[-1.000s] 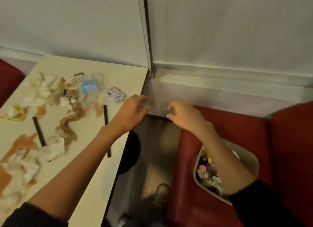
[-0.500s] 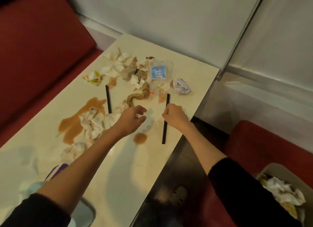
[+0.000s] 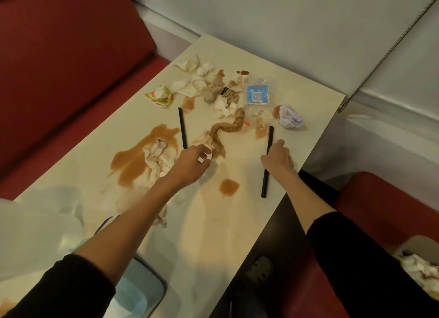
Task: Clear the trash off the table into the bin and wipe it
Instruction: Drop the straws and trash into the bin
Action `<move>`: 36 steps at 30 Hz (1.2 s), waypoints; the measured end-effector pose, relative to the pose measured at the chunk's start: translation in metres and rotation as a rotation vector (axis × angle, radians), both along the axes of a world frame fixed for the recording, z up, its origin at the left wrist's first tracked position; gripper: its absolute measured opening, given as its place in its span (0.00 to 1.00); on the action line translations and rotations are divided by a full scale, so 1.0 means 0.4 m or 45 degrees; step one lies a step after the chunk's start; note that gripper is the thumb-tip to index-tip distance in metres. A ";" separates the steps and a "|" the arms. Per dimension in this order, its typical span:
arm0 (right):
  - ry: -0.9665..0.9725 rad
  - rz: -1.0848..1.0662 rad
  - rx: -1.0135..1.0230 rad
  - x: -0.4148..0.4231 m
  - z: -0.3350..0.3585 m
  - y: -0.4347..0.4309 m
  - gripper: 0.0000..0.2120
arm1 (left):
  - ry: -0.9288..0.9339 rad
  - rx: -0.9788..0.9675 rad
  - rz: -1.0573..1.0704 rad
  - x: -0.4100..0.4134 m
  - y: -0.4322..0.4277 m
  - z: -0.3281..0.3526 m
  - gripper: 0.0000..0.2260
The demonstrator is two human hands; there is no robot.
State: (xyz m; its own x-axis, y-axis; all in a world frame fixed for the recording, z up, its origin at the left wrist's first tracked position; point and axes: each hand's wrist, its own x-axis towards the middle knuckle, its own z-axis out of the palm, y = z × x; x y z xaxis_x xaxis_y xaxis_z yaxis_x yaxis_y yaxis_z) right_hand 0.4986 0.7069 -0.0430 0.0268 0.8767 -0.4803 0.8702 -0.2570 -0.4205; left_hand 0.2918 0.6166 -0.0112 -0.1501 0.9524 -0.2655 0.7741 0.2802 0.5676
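Warm, dim indoor light puts a yellowish cast over everything, and soft, broad shadows lie across the near half of the table [image 3: 308,108]. The wide lens bows the wall [image 3: 261,21] lines toward the edges; the lower left corner is hazy and blurred, the centre fairly sharp

My cream rectangular table [image 3: 237,234] carries a brown liquid puddle [image 3: 133,161] under a crumpled white tissue wad [image 3: 156,156], a twisted brown-stained napkin [image 3: 228,130], a black plastic straw [image 3: 182,127], a second black straw [image 3: 264,184] near the right edge, a blue-labelled clear packet [image 3: 257,94] and a crumpled white paper ball [image 3: 291,120].
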 end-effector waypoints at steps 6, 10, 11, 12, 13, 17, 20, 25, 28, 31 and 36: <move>0.086 -0.029 0.004 0.019 0.027 -0.016 0.10 | 0.096 0.042 0.088 -0.084 0.018 -0.033 0.12; 0.452 -0.124 0.037 -0.034 0.075 -0.043 0.09 | 0.261 0.018 -0.022 -0.065 0.020 -0.050 0.24; 0.531 -0.134 0.026 -0.052 0.089 -0.047 0.08 | 0.321 -0.016 -0.086 -0.057 0.021 -0.058 0.28; 0.599 -0.142 0.013 -0.070 0.102 -0.052 0.08 | 0.366 -0.053 -0.145 -0.048 0.023 -0.068 0.32; 0.655 -0.151 -0.001 -0.092 0.114 -0.054 0.07 | 0.387 -0.081 -0.183 -0.046 0.026 -0.079 0.34; 0.752 -0.240 -0.045 -0.151 0.118 -0.052 0.09 | 0.312 -0.072 -0.156 -0.037 0.043 -0.108 0.34; 0.657 -0.241 -0.027 -0.170 0.099 -0.053 0.09 | 0.279 0.001 -0.089 -0.035 0.054 -0.115 0.31; 0.632 -0.222 -0.070 -0.204 0.054 -0.082 0.13 | 0.206 0.011 -0.034 -0.034 0.050 -0.128 0.27; 0.444 0.062 -0.027 -0.222 0.022 -0.098 0.11 | 0.192 0.017 -0.029 -0.038 0.045 -0.136 0.21; 0.203 0.330 0.044 -0.238 -0.004 -0.107 0.16 | 0.165 0.005 0.000 -0.046 0.048 -0.136 0.19; -0.009 0.435 0.084 -0.257 -0.005 -0.099 0.14 | 0.138 0.011 0.026 -0.050 0.046 -0.127 0.15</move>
State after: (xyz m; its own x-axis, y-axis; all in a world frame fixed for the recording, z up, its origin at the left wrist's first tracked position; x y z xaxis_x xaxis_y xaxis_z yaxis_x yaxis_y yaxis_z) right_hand 0.3958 0.6674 -0.0450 -0.2704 0.8647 -0.4233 0.9042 0.0770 -0.4201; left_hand 0.2716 0.6350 -0.0619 -0.1965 0.9510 -0.2387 0.8254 0.2918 0.4833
